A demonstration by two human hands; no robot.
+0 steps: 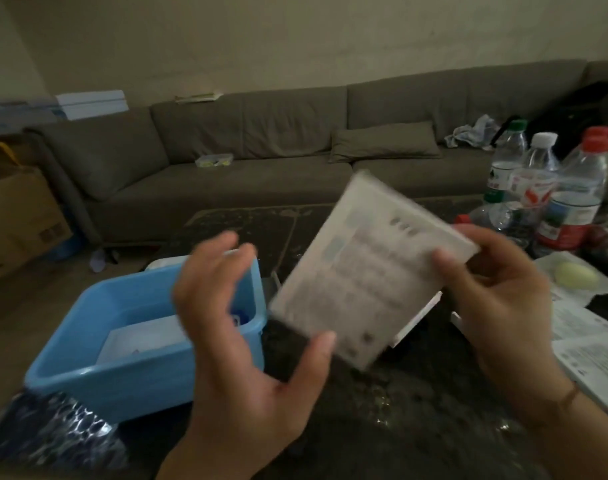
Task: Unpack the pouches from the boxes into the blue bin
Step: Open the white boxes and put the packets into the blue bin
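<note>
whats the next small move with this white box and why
Probably bring the left hand onto the free end of the white box and open its flap. The right hand already grips the box in the air, the left is open beside it, and the blue bin waits just below left.

White box [368, 268] tilted midair, blue bin [105, 372] lower left

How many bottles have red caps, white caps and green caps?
Red-capped bottles: 2, one largely hidden behind the other
White-capped bottle: 1
Green-capped bottle: 1
Total: 4 standing bottles
</note>
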